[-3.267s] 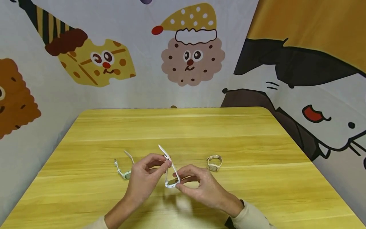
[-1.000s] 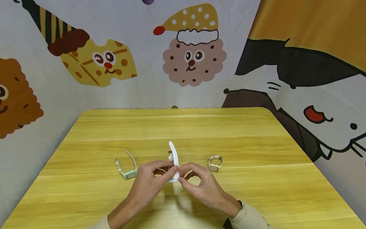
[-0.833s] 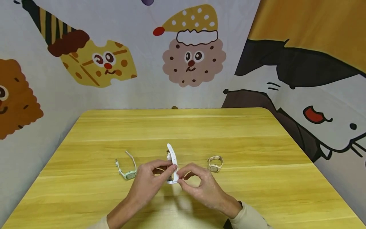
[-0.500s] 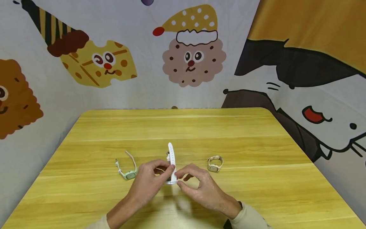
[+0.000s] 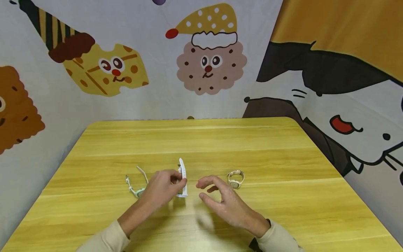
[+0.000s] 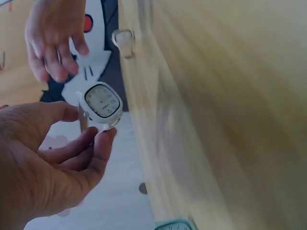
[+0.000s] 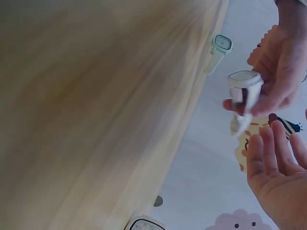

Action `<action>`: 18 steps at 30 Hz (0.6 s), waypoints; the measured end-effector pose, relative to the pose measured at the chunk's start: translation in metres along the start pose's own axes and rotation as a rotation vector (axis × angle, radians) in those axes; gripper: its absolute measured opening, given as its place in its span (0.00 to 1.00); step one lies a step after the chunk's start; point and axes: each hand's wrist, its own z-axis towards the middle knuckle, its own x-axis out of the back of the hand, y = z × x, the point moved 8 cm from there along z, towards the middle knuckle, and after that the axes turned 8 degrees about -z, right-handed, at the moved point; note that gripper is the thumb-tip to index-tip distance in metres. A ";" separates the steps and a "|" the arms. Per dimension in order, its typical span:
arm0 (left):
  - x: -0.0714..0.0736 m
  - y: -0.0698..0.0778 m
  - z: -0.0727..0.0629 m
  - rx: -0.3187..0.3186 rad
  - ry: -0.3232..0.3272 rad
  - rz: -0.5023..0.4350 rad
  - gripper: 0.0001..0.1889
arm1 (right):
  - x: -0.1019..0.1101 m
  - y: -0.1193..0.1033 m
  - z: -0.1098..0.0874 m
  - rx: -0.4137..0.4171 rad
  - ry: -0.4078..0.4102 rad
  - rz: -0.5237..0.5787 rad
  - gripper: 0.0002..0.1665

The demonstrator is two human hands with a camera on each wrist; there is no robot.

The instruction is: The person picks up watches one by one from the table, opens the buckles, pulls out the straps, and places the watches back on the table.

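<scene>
A white wristwatch [image 5: 184, 174] is pinched by its strap between the thumb and fingers of my left hand [image 5: 162, 187]. Its strap end points up in the head view, and its squarish dial [image 6: 103, 101] faces the left wrist camera. Just to the right, my right hand [image 5: 226, 201] hovers apart from the watch, fingers loosely bent and holding nothing. Partly behind my left hand lies a pale green watch [image 5: 138, 192] with its strap unfastened. A cream watch [image 5: 234, 183], its strap closed in a loop, stands beyond my right hand.
All this takes place over a yellow wood-grain table [image 5: 201, 140]. Behind it and along both sides hangs a cloth [image 5: 163, 105] printed with cartoon figures.
My right hand has let go of the white watch and drawn back to the right. My left hand has shifted slightly left with the watch still in its fingers.
</scene>
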 end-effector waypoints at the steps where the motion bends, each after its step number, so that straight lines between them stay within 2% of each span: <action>1: 0.000 -0.002 0.004 0.002 -0.010 0.032 0.04 | 0.000 0.001 0.000 -0.010 -0.010 0.002 0.16; 5: -0.006 -0.012 0.020 0.013 -0.060 0.164 0.12 | -0.003 0.006 -0.002 -0.056 -0.066 0.015 0.16; 9: -0.012 -0.017 0.032 0.000 -0.088 0.254 0.22 | -0.006 0.008 -0.004 -0.063 -0.105 0.014 0.15; 18: -0.020 -0.027 0.051 0.028 -0.094 0.338 0.18 | -0.005 0.010 -0.004 -0.077 -0.126 0.006 0.18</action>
